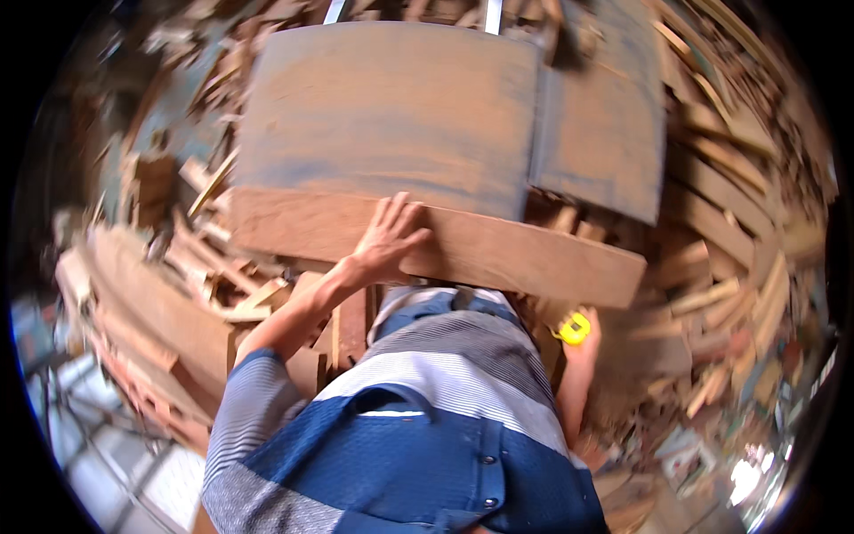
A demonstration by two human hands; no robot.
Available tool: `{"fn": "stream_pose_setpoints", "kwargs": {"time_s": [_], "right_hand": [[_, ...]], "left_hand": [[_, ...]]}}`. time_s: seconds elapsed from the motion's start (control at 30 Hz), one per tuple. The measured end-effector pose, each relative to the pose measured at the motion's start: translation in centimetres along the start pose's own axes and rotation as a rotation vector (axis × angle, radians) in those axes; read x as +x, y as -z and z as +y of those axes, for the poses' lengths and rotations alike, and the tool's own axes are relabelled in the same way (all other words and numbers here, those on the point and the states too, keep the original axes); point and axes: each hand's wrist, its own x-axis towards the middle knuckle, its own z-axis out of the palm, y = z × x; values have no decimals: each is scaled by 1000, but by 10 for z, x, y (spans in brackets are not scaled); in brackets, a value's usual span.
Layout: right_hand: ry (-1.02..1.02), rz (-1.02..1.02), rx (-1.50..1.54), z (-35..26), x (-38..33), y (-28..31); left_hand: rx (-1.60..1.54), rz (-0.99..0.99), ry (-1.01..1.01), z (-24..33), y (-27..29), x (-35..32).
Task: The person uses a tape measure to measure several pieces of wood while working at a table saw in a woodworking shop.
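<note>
A long reddish-brown wooden board (525, 249) lies along the near edge of a flat, dusty metal machine table (391, 107), and its right end sticks out past the table. My left hand (391, 238) rests on the middle of the board with its fingers spread. Low at my right side, below the board's right end, my right hand (594, 334) is closed around a yellow tape measure (575, 328). The tape measure hides part of that hand's fingers. No blade of the tape can be made out.
A second metal table section (600, 133) stands to the right, beyond a narrow gap. Stacked planks (165, 311) lie at the left. Loose offcuts (725, 222) pile up at the right and behind the table. White floor tiles (116, 463) show at lower left.
</note>
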Motion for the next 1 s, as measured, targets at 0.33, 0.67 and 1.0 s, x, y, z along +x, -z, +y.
{"fn": "stream_pose_setpoints", "kwargs": {"time_s": [0.33, 0.67, 1.0], "right_hand": [[206, -349, -822, 45, -40, -213], [325, -507, -1522, 53, -49, -248], [105, -515, -1444, 60, -15, -217]], "left_hand": [[-1187, -336, 28, 109, 25, 82], [-1904, -449, 254, 86, -32, 60], [-1441, -137, 300, 79, 0, 40]]}}
